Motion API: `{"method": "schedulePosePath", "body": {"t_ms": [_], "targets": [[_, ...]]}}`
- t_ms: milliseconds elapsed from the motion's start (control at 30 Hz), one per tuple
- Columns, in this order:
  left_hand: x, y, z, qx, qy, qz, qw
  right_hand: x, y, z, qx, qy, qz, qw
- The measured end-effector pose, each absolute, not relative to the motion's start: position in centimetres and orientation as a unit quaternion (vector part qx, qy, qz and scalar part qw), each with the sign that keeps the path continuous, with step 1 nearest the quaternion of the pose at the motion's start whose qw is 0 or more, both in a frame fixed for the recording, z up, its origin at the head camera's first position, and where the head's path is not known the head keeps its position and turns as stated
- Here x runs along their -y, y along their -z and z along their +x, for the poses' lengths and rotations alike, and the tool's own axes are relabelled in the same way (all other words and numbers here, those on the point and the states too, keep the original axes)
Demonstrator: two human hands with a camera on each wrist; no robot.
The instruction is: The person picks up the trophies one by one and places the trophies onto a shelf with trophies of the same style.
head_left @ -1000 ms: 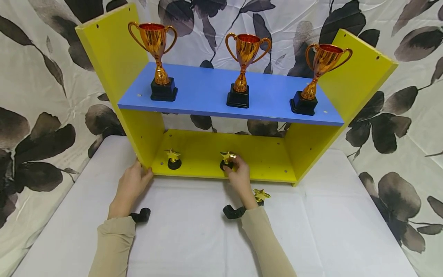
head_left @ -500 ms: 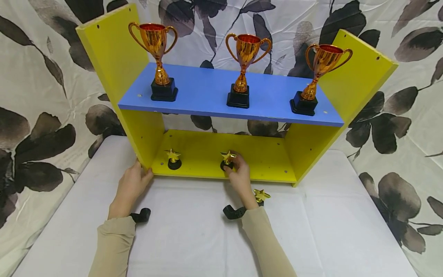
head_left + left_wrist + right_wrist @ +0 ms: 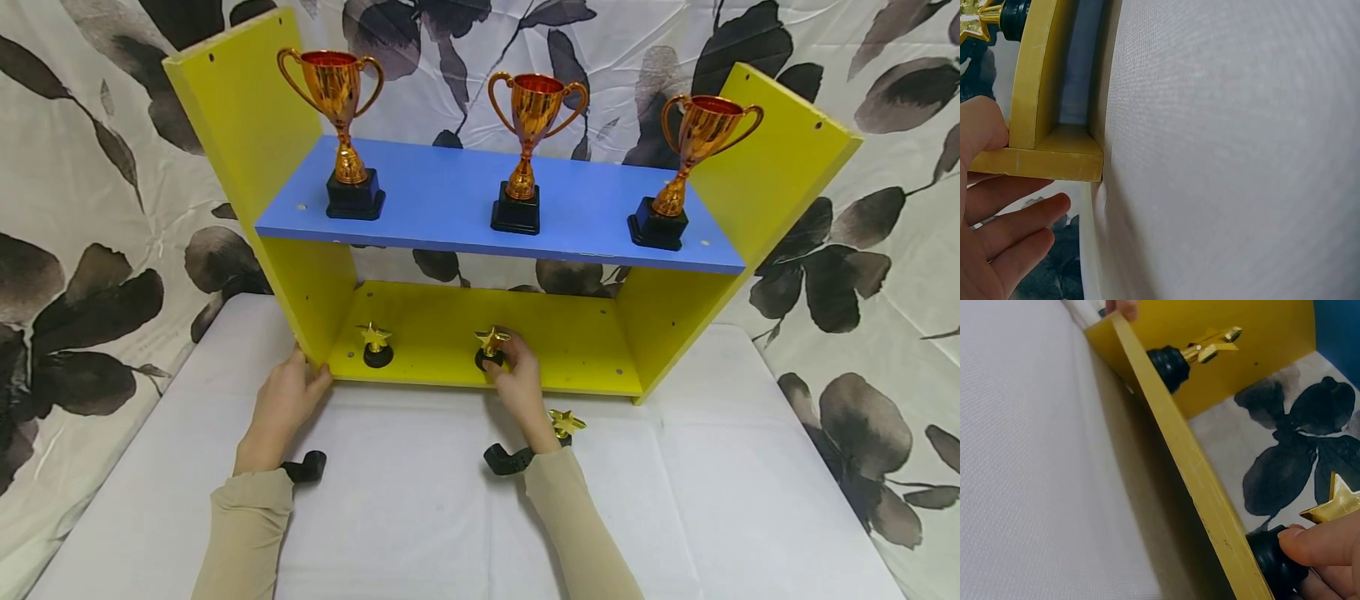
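My right hand (image 3: pixel 516 377) pinches the black base of a small gold star trophy (image 3: pixel 491 343) at the middle of the yellow bottom shelf's front. The right wrist view shows the thumb on that round base (image 3: pixel 1275 562), which stands on the board. At the lower left front corner of the shelf unit (image 3: pixel 480 384), my left hand (image 3: pixel 283 408) grips the yellow side panel (image 3: pixel 1041 164), thumb inside and fingers outside. Another star trophy (image 3: pixel 377 345) stands upright on the bottom shelf's left part. A third star trophy (image 3: pixel 564 423) is on the white table, partly hidden by my right wrist.
Three bronze-coloured cups, left (image 3: pixel 349 125), middle (image 3: pixel 527 137) and right (image 3: pixel 686 158), stand on the blue upper shelf (image 3: pixel 442 187). A white cloth covers the table (image 3: pixel 405 517). Behind the unit hangs a floral fabric (image 3: pixel 847 292).
The star trophy in my right hand has shifted very slightly left on the bottom shelf. My left hand stays in place on the side panel.
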State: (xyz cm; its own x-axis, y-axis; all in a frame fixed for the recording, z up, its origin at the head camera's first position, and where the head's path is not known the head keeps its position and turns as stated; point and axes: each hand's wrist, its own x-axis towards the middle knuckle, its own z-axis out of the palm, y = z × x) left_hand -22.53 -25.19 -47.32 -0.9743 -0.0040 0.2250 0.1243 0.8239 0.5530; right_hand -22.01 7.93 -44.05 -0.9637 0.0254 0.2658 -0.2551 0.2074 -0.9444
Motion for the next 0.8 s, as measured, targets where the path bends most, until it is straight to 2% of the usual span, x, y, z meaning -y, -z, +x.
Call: {"method": "schedulePosePath", "body": {"t_ms": [567,800], "targets": [[25.1,47.2,-22.6,0.950,0.292,-0.030,0.104,-8.1,43.1,-22.1,0.722,-0.677,0.067,0.129],[25.1,47.1,-22.5,0.950,0.295,-0.024,0.098,-8.5,44.3,-23.3,0.704,-0.693,0.056,0.145]]}}
